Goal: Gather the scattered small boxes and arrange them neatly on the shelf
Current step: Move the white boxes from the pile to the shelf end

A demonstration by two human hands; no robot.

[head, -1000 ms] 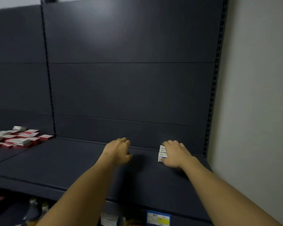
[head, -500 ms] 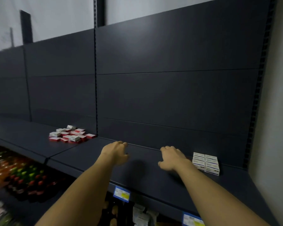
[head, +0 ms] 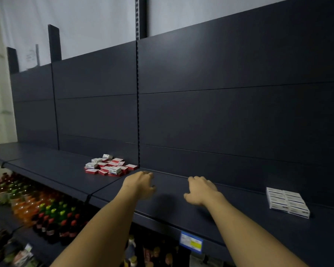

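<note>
A loose pile of small red and white boxes (head: 109,166) lies on the dark shelf (head: 181,205), left of the upright post. At the shelf's far right stands a neat stack of white boxes (head: 286,202) against the back panel. My left hand (head: 141,185) hovers over the shelf just right of the pile, fingers loosely curled, holding nothing. My right hand (head: 201,189) hangs over the middle of the shelf, fingers relaxed and empty, well left of the stack.
Below the shelf stand rows of bottles with red, green and orange caps (head: 46,214). A blue and yellow price tag (head: 191,241) hangs on the shelf's front edge. The dark back panel (head: 220,122) rises behind the shelf.
The view has swung left and the pile is now nearer. My right hand let go of the white stack and moved left away from it; my left hand moved toward the pile.
</note>
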